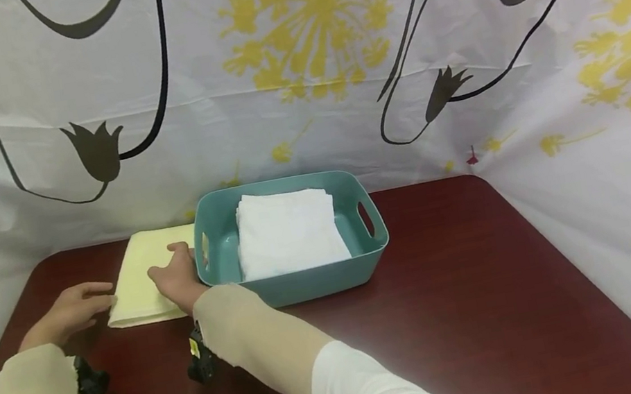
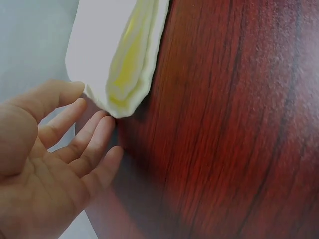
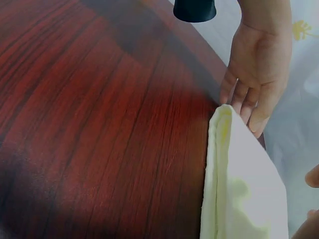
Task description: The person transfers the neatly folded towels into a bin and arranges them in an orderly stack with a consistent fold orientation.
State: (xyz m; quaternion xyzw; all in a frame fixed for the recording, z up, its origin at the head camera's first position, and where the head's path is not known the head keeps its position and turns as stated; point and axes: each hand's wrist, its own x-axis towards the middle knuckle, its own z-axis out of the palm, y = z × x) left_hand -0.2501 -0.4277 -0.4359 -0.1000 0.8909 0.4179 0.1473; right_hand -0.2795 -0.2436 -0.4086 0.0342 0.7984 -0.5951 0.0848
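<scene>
A pale yellow folded cloth [image 1: 137, 285] lies flat at the table's back left, its layered fold showing in both wrist views. My left hand [image 1: 70, 312] is at its left edge, fingers loosely bent. In the left wrist view, the fingertips [image 2: 102, 119] meet the cloth's corner [image 2: 94, 55] without closing round it. Over the cloth's right side, beside the basket, is my right hand [image 1: 176, 278], thumb and forefinger apart. Only its fingertips [image 3: 313, 178] enter the right wrist view, at the right edge; whether they touch the cloth is unclear.
A teal basket [image 1: 312, 283] with side handle holes stands right of the yellow cloth. Inside it lies a white folded cloth stack [image 1: 290, 233]. The dark red wooden table [image 1: 469, 311] meets a patterned fabric sheet [image 1: 305, 135] at the back and sides.
</scene>
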